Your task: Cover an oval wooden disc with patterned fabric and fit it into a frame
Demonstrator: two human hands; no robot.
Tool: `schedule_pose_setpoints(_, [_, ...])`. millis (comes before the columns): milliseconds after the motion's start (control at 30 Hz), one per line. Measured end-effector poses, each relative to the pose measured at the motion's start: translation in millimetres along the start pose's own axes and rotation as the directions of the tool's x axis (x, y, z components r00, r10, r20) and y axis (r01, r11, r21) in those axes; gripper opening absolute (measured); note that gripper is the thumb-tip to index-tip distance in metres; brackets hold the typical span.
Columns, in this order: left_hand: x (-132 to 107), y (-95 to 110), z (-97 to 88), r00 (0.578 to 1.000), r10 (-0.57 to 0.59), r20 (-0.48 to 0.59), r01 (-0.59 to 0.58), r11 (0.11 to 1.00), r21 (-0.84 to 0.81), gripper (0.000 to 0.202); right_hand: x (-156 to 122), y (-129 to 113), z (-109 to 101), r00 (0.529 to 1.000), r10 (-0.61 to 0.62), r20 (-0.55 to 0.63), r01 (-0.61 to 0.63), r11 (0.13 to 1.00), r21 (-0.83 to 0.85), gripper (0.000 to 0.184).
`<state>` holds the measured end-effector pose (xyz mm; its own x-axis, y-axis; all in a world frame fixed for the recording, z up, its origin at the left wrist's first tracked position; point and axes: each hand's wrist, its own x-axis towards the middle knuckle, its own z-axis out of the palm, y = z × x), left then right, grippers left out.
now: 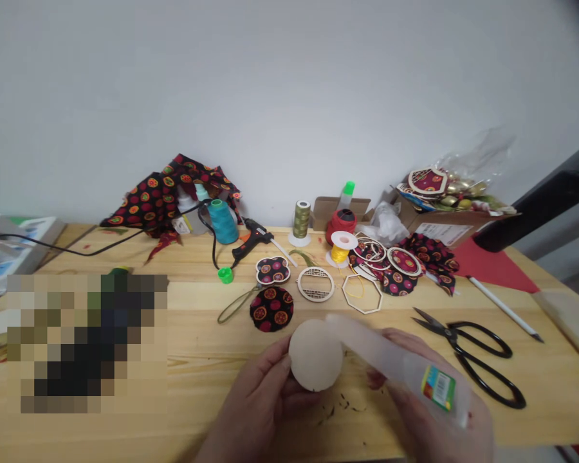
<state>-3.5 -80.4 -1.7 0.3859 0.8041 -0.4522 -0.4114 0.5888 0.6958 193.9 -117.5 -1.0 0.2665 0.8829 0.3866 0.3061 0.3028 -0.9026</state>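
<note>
My left hand (270, 386) grips a pale round disc (315, 355) by its left edge, with the plain face turned up. In my right hand (415, 402) is a translucent glue bottle (395, 360) with a coloured barcode label, tilted so that its narrow tip meets or hovers over the disc's upper right edge; I cannot tell which. Just beyond the disc lies a round piece of dark patterned fabric (271, 309). A green cap (225, 275) sits farther back on the wooden table (197, 379). Small dark scraps (340, 408) lie below the disc.
Black-handled scissors (468, 347) and a white pen (506, 310) lie at the right. Behind are a glue gun (253, 241), a teal thread cone (222, 222), a yellow spool (341, 249), wooden frames (316, 284) and a cardboard box (439, 225). A blurred-out patch covers the left.
</note>
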Motion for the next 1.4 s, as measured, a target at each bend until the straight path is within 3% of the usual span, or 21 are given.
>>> schedule_pose_setpoints(133, [-0.4,-1.9,-1.0,0.998,-0.062,0.024,0.061,0.997,0.049,0.033,2.3,0.6,-0.1,0.982,0.179,0.067,-0.19,0.933,0.304,0.039])
schedule_pose_setpoints(300, [-2.0,-0.6,1.2,0.996,-0.076,0.049,0.072,0.994,0.087,0.031,7.8,-2.2,-1.4,0.976,0.168,0.137,-0.214,0.844,0.491,0.036])
schedule_pose_setpoints(467, [-0.2,-0.1,-0.6,0.998,-0.06,0.033,0.057,0.994,0.095,0.033,6.9,3.2,-4.4,0.955,0.241,0.175,-0.292,0.87,0.398,0.014])
schedule_pose_setpoints(567, [1.4,-0.1,-3.7,1.0,-0.012,0.017,0.011,0.998,0.069,0.035,7.4,0.9,-3.4,0.924,0.259,0.281,-0.354,0.857,0.374,0.024])
schedule_pose_setpoints(667, [2.5,1.7,-4.9,1.0,0.014,0.022,-0.015,0.998,0.064,0.036,12.2,-7.4,-1.4,0.846,0.376,0.379,-0.519,0.745,0.419,0.032])
schedule_pose_setpoints(733, [3.1,3.9,-4.1,0.999,0.034,0.028,-0.036,0.997,0.065,0.035,14.6,-13.0,-1.4,0.815,0.403,0.415,-0.566,0.705,0.427,0.038])
schedule_pose_setpoints(900, [5.3,7.9,-1.2,0.997,0.048,0.06,-0.052,0.997,0.062,0.033,8.1,-18.3,-4.1,0.876,0.213,0.432,-0.396,0.83,0.394,0.054])
schedule_pose_setpoints(1033, [4.9,6.9,-1.9,0.996,0.054,0.074,-0.06,0.995,0.078,0.031,-3.8,-18.9,0.9,0.921,0.259,0.291,-0.358,0.859,0.366,0.036])
schedule_pose_setpoints(1100, [3.9,5.4,-2.7,0.996,0.055,0.073,-0.061,0.994,0.089,0.032,-7.7,-19.5,4.9,0.938,0.29,0.191,-0.336,0.898,0.286,0.029])
schedule_pose_setpoints(1200, [2.4,3.1,-3.1,0.996,0.046,0.075,-0.054,0.993,0.109,0.034,-8.9,-20.2,9.7,0.969,0.229,0.096,-0.24,0.964,0.113,0.027])
schedule_pose_setpoints(1400, [1.3,1.4,-1.5,0.991,0.05,0.125,-0.068,0.986,0.152,0.036,-4.6,-19.2,15.8,0.992,0.082,0.096,-0.083,0.996,0.006,0.031])
